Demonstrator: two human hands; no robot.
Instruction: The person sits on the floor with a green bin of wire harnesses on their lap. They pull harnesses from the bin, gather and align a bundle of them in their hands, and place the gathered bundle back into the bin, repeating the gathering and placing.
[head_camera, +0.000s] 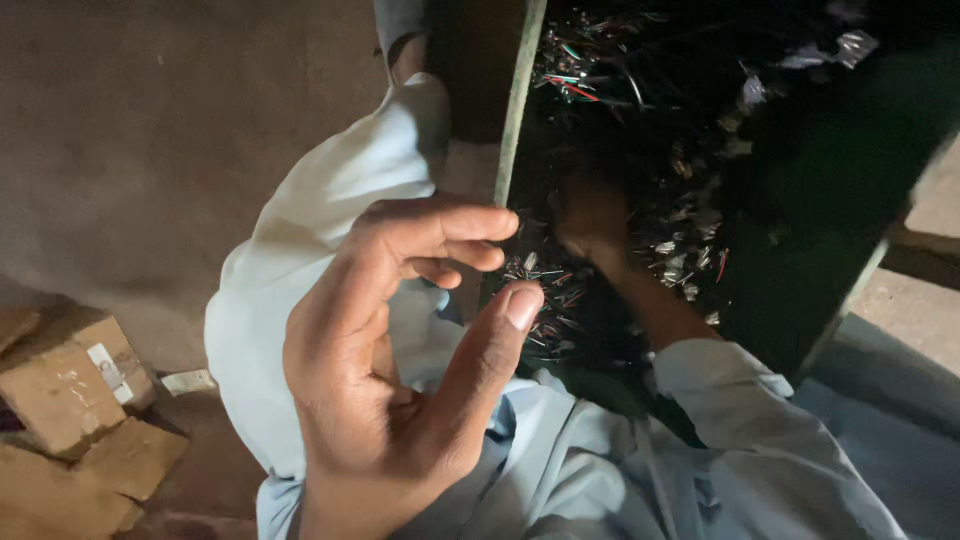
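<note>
head view: left hand (400, 340) raised, fingers curled, empty.

A brown cardboard box (65, 385) lies on the floor at the lower left, tilted. A small white label (108, 368) sits on the box's right edge. Flattened brown cardboard pieces (95, 475) lie just below the box, touching it.

A dark bench (800, 240) with a pale green edge fills the upper right. Directly on it lies a loose scatter of small metal pieces (680, 255) and thin coloured wires (575, 85) (red and green strands show among them), thickest near the edge. Below left, the bare brown floor (150, 150) carries torn cardboard pieces (70, 400).
</note>
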